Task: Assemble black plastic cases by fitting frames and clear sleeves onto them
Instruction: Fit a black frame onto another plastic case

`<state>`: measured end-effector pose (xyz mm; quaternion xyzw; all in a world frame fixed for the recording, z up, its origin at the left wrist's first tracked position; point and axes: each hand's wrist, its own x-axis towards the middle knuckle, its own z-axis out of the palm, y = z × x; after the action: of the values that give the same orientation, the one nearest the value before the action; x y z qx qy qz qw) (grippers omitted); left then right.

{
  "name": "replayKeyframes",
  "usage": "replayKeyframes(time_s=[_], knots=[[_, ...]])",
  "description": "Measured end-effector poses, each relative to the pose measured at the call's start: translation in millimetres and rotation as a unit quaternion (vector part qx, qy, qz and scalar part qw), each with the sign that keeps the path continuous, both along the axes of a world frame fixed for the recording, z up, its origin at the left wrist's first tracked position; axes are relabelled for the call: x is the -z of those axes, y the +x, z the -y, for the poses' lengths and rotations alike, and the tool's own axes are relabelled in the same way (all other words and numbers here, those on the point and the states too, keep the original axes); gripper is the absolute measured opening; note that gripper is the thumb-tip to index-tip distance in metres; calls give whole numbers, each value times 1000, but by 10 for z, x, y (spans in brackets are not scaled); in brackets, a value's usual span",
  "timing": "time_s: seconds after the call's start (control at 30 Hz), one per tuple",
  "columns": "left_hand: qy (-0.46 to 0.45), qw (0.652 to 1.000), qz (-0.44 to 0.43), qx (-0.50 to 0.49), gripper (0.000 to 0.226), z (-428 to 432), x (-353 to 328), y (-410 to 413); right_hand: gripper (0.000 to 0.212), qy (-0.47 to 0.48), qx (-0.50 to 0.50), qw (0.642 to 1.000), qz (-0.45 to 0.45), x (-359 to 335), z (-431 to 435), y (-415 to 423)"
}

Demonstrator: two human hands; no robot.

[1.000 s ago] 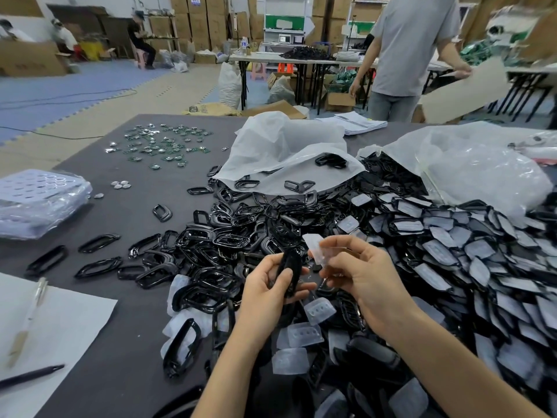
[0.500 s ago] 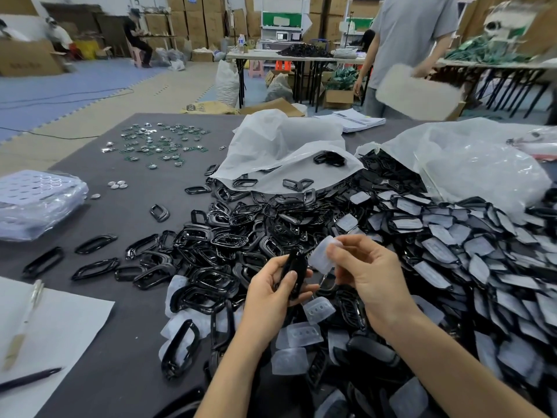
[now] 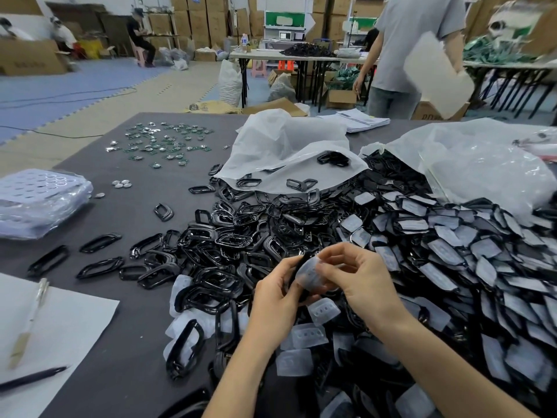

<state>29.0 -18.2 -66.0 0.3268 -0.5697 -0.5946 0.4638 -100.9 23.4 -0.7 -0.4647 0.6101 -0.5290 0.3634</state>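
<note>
My left hand grips a black plastic case upright above the pile. My right hand pinches a clear sleeve and holds it against the case's right side. The case is mostly hidden by the sleeve and my fingers. A heap of black frames spreads over the grey table ahead and to the left. Loose clear sleeves lie under my hands. A large pile of black cases with sleeves fills the right side.
White plastic bags lie behind the piles. Small circuit boards and coin cells are scattered far left. A wrapped tray stack sits at the left edge, paper with pens at near left. A person in grey stands behind the table.
My right hand has brought the clear sleeve down and left onto the black case in my left hand. The person behind has moved a flat pale sheet lower and to the left.
</note>
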Motion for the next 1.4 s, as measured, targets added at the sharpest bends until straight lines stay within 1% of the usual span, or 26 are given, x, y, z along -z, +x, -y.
replayKeyframes(time_s=[0.07,0.13,0.2,0.27,0.33,0.43,0.57,0.6,0.7,0.83,0.93,0.97,1.03,1.1,1.13,1.2,1.27,1.33,1.4], knots=[[-35,999,18,-4,32,-11,-15,4,19,-8,1,1000,-5,-4,4,-20],[-48,998,26,-11,33,-13,-18,3,21,-15,-12,1000,-2,-27,-8,-40],[-71,995,56,-31,35,-1,-14,9,21,-17,-40,999,10,-54,-14,-51],[-114,988,94,-44,39,3,-24,14,19,-13,-60,998,11,-68,-3,-62],[-151,980,118,-48,37,-15,-51,16,17,-12,-51,999,-11,-62,16,-83],[-165,977,123,-60,36,-45,-67,-2,15,-18,-43,998,-33,-48,18,-117],[-168,976,122,-73,55,-70,-75,-17,19,-41,-41,997,-60,-26,-12,-121],[-173,974,124,-74,56,-78,-80,-19,20,-48,-37,996,-71,-18,-17,-111],[-201,966,140,-83,56,-90,-69,-24,22,-70,-6,991,-114,6,-26,-74],[-249,951,153,-97,56,-113,-56,-45,19,-107,23,981,-159,34,-37,-61],[-251,952,149,-96,52,-132,-64,-67,16,-109,25,974,-195,36,-42,-91],[-250,952,147,-96,51,-134,-64,-67,17,-96,21,979,-178,33,-39,-109],[-245,954,146,-93,51,-126,-64,-64,21,-51,5,995,-89,5,-12,-154],[-233,958,144,-83,51,-128,-69,-66,28,-3,-7,1000,-5,-21,24,-209],[-219,963,139,-73,50,-130,-75,-69,29,14,-11,1000,9,-28,38,-233],[-183,974,124,-47,45,-134,-96,-73,28,33,-22,999,3,-39,56,-257],[-126,988,92,-18,40,-140,-114,-70,26,53,-34,998,2,-45,70,-264],[-45,998,32,24,34,-158,-127,-67,25,83,-45,996,5,-50,85,-289],[33,997,-21,68,32,-168,-127,-64,23,116,-59,992,-3,-45,96,-325]])
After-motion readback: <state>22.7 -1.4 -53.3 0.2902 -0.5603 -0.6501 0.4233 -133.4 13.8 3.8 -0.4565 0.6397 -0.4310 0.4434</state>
